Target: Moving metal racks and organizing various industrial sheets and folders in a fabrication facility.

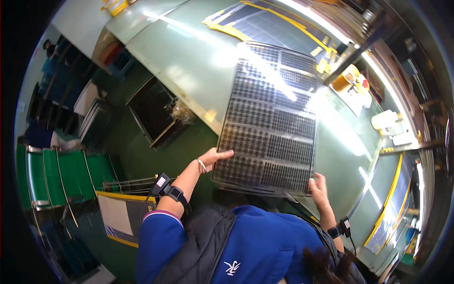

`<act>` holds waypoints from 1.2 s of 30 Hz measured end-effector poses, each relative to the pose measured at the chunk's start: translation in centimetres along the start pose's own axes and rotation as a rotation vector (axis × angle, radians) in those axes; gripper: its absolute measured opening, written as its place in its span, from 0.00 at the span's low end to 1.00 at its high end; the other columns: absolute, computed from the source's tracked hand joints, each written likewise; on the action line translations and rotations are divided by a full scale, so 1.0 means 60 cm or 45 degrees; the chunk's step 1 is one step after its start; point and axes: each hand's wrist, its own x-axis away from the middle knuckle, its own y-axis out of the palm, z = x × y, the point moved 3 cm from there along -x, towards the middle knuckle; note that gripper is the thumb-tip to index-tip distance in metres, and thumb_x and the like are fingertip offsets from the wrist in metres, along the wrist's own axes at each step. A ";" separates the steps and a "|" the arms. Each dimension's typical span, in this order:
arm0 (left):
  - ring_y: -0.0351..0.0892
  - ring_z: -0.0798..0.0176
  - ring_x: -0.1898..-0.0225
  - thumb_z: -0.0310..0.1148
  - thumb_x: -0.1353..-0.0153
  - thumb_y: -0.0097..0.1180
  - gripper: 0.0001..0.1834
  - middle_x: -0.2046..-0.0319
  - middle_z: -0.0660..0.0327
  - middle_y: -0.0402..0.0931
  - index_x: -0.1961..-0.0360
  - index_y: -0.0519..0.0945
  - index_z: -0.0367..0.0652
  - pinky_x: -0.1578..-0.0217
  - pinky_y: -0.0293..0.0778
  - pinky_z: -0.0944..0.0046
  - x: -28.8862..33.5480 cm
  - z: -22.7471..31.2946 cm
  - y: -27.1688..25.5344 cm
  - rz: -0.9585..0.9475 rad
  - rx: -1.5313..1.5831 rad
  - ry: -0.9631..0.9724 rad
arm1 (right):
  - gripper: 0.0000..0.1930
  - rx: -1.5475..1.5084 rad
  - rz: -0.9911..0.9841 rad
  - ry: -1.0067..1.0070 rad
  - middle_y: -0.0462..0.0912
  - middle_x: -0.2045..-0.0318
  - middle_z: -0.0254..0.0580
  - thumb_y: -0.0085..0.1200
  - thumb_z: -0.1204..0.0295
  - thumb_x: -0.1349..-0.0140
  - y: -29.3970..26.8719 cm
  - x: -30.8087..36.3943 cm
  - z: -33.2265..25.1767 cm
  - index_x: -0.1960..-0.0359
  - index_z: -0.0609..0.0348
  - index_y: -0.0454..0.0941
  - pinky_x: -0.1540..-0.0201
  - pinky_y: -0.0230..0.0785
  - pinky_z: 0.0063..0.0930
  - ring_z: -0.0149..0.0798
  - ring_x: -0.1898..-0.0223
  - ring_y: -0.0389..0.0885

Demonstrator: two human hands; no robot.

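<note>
A large dark rectangular panel (269, 128), glossy and covered with grids of small round and square marks, is held in front of my body. Its far end reaches over the pale green worktable (184, 52), while the near end is close to my waist. My left hand (218, 155) grips the left edge, thumb on the top face and the other fingers mostly hidden beneath. At the near right corner, my right hand (319, 190) is closed on the edge. Bright lamp reflections cross the panel's surface. Whether its far end touches the tabletop I cannot tell.
Dark yellow-edged screens (269, 23) lie at the table's far side. White containers (385, 120) stand to the right, near another yellow-edged sheet (390, 203). On the left are green racks (71, 177), a white-and-yellow framed board (120, 217) and a dark frame (153, 109) on the floor.
</note>
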 end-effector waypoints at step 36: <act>0.74 0.57 0.76 0.28 0.59 0.50 0.03 0.81 0.58 0.73 0.83 0.77 0.45 0.73 0.71 0.60 0.185 0.690 0.216 1.151 -3.008 1.512 | 0.22 -0.427 -0.461 -0.706 0.75 0.60 0.36 0.54 0.75 0.46 0.144 -0.128 -0.261 0.49 0.63 0.64 0.60 0.67 0.25 0.30 0.63 0.73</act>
